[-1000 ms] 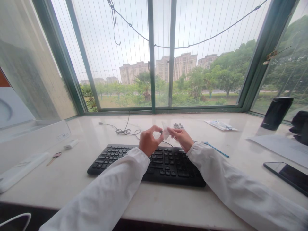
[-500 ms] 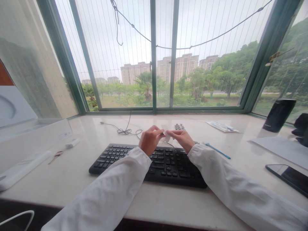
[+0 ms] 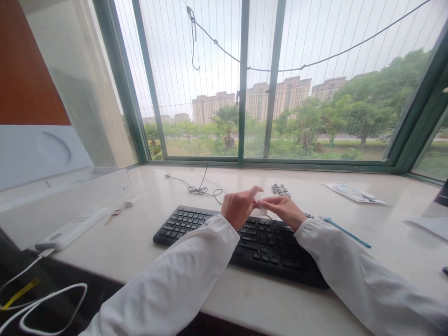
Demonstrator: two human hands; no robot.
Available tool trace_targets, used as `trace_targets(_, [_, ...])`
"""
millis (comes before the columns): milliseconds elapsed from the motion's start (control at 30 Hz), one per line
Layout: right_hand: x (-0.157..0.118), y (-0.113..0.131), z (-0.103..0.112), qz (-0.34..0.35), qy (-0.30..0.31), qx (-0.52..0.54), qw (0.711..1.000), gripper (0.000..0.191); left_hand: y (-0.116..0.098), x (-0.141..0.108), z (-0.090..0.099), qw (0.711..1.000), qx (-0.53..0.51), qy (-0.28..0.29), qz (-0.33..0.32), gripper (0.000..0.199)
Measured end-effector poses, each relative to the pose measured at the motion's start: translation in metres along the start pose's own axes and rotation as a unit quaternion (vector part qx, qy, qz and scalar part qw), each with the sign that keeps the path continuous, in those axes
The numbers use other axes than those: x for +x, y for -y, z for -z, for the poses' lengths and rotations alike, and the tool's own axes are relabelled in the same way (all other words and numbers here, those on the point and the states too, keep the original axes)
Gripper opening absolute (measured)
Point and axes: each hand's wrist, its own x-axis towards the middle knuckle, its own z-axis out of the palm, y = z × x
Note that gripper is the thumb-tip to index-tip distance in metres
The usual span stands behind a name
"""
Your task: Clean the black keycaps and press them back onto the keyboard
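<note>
Held piece: you have a small white piece, too small to identify (image 3: 261,212), just above the keyboard, between your two hands.
Right hand: your right hand (image 3: 284,210) is narrowed, its fingertips (image 3: 269,201) pinching that piece from the right.
Left hand: your left hand (image 3: 240,210) is close beside it, with the fingers raised and angled; you cannot tell whether it grips the piece.
Sleeves: long white cloth sleeves (image 3: 168,280) cover both your forearms, which rest over the keyboard's near edge.
Under the hands: a black full-size keyboard (image 3: 266,252) lies on the sill.
Surface: your pale polished stone sill (image 3: 115,247) runs the width of the window.
Behind the hands: a small cluster of dark keycaps (image 3: 280,190) and a tangled thin black cable (image 3: 201,190) lie toward the glass.
Right of you: a slim blue stick (image 3: 346,232) and a printed leaflet (image 3: 354,192) lie flat.
Left of you: a white power bank (image 3: 72,228), a small key (image 3: 114,216) and a small white plug (image 3: 131,200) lie apart.
Room: a green-framed window (image 3: 242,93) looks onto trees (image 3: 364,98) and pale apartment blocks (image 3: 290,93).
</note>
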Motion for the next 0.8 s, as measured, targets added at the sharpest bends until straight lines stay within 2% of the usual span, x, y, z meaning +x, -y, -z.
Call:
trace_targets(167, [0.002,-0.003,0.003,-0.041,-0.001,0.012,0.999,0.052,-0.002,0.001,0.004,0.999,-0.047,-0.010,0.022,0.034])
trace_targets(300, [0.005,-0.008,0.004,-0.086,-0.034,0.041,0.995,0.050,0.001,0.002,0.004,0.996,-0.084,-0.019,0.037,0.030])
trace_targets(400, [0.004,-0.008,0.003,-0.082,-0.053,0.054,0.994,0.050,0.005,0.001,0.000,0.993,-0.109,-0.028,0.034,0.021])
trace_targets(533, [0.002,-0.005,0.000,-0.083,-0.043,0.089,0.992,0.050,0.011,-0.001,-0.004,0.989,-0.138,-0.035,0.024,0.016])
trace_targets(667, [0.004,-0.008,0.001,-0.077,-0.039,0.105,0.991,0.046,0.010,-0.002,-0.002,0.988,-0.148,-0.041,0.007,0.020])
trace_targets(800, [0.006,-0.010,0.001,-0.060,-0.054,0.108,0.991,0.048,0.006,-0.002,-0.002,0.994,-0.103,-0.043,0.015,0.025])
